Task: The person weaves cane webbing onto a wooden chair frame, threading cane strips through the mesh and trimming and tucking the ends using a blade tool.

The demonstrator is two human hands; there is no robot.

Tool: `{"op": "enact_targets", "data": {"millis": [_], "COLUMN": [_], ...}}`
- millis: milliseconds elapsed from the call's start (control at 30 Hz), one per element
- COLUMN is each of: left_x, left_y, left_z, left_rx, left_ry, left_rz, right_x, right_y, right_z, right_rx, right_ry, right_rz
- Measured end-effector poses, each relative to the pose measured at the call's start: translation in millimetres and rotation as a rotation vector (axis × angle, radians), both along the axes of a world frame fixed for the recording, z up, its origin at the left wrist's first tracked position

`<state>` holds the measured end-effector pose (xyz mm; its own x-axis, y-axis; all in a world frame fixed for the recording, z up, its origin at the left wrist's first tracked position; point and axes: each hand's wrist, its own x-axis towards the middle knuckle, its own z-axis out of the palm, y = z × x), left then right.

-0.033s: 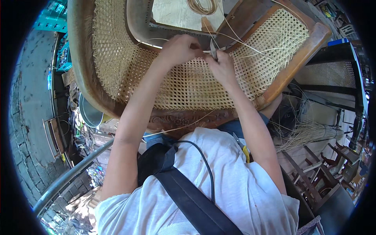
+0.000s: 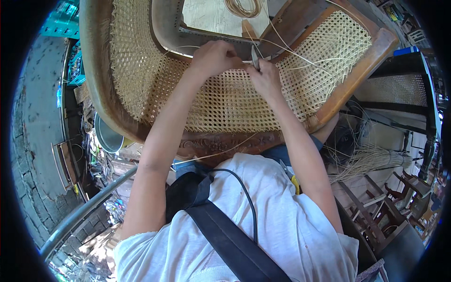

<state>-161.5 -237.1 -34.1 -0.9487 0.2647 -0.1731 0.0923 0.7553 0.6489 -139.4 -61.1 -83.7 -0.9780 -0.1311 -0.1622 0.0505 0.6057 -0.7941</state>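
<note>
From the head view, looking down, I have a wooden chair (image 2: 376, 49) tipped against my lap, its woven cane seat (image 2: 225, 101) spread under my forearms. My left hand (image 2: 213, 57) is closed in a loose fist at the far edge of the seat, fingers curled together on what seems to be a cane strand; the strand itself is hidden under my knuckles. My right hand (image 2: 267, 77) sits just beside it, touching it, clamped on a small metal tool (image 2: 254, 58) that points up from my fingers.

As I judge it, the weaving is well along: the seat panel looks closed in an even open mesh from near rail to far rail, and the side panel (image 2: 129, 61) on the left is filled too. What is left shows as loose strands (image 2: 300, 54) trailing across the right part, untrimmed, and the work at the far rail where my hands meet. A coil of spare cane (image 2: 242, 7) lies beyond the chair.
</note>
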Motion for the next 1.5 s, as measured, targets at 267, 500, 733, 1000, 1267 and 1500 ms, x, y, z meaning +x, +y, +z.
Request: {"op": "enact_targets", "data": {"millis": [267,500,733,1000,1267,1500], "left_x": [-60.2,-88.8,-100.4,-111.3,-113.7,-95.6], "left_y": [-35.0,-43.1,-39.4,-37.2,-35.2,-23.2], "left_z": [-157.8,-205.9,-205.6,-210.4,-232.1,-206.3], "left_rx": [-0.121,-0.002,0.052,-0.002,-0.102,-0.03], "left_ry": [-0.065,-0.305,-0.465,-0.479,-0.464,-0.535], "left_rz": [-0.03,-0.147,-0.212,-0.304,-0.368,-0.433], "right_x": [-20.6,-28.7,-67.3,-70.2,-95.6,-97.5], "right_y": [-14.8,-9.0,-38.9,-41.1,-48.7,-36.9], "right_z": [-77.9,-116.5,-87.0,-94.1,-92.7,-105.2], "right_rx": [0.321,0.462,0.647,0.574,0.589,0.46], "right_ry": [-0.212,-0.246,-0.505,-0.524,-0.737,-0.744], "right_rz": [0.162,0.319,0.439,0.391,0.558,0.474]}}
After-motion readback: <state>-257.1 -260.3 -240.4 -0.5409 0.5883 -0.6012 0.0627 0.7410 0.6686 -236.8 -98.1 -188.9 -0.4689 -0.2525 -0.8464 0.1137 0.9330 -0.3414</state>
